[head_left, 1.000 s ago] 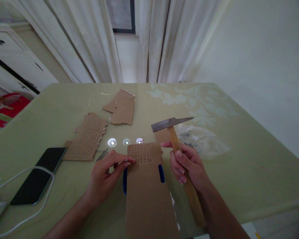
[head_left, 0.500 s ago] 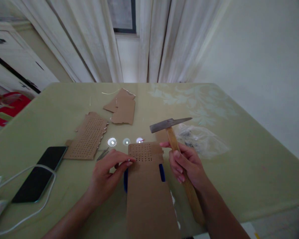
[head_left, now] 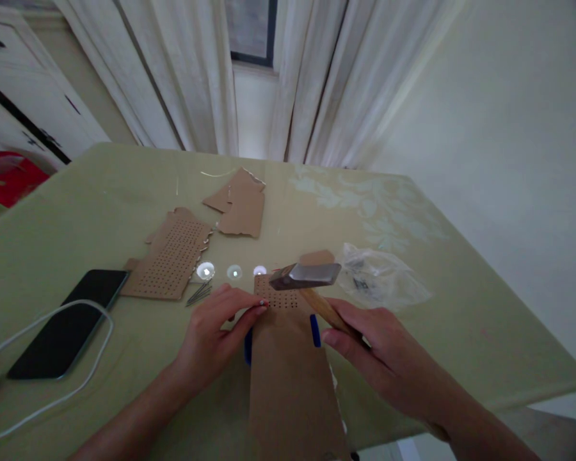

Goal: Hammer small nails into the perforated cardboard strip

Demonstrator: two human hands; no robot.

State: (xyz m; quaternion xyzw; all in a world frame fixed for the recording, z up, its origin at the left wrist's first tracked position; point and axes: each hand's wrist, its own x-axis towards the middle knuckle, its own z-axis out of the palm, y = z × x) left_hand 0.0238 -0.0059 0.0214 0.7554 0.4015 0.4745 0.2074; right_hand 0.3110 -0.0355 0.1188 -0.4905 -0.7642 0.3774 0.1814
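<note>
A long cardboard strip (head_left: 290, 384) lies in front of me, its far end punched with rows of small holes. Blue pieces (head_left: 315, 330) show at both of its sides. At the left end of the nearest row, my left hand (head_left: 216, 326) pinches a nail (head_left: 262, 303) between thumb and forefinger; only its head shows. My right hand (head_left: 384, 352) is wrapped round the wooden handle of a hammer (head_left: 304, 275). The hammer's metal head hangs over the holes, right of the nail and apart from it.
Loose nails (head_left: 200, 293) lie left of the strip, near a perforated cardboard sheet (head_left: 173, 256). A phone (head_left: 70, 323) with a white cable (head_left: 103, 358) is at the left. Cardboard scraps (head_left: 244, 211) lie farther back, and a clear plastic bag (head_left: 379, 275) sits at the right.
My right hand has tipped the hammer over, bringing its head down and left, from upright to above the holes. The left hand keeps its pinch at the strip's left edge. The view has tilted slightly.
</note>
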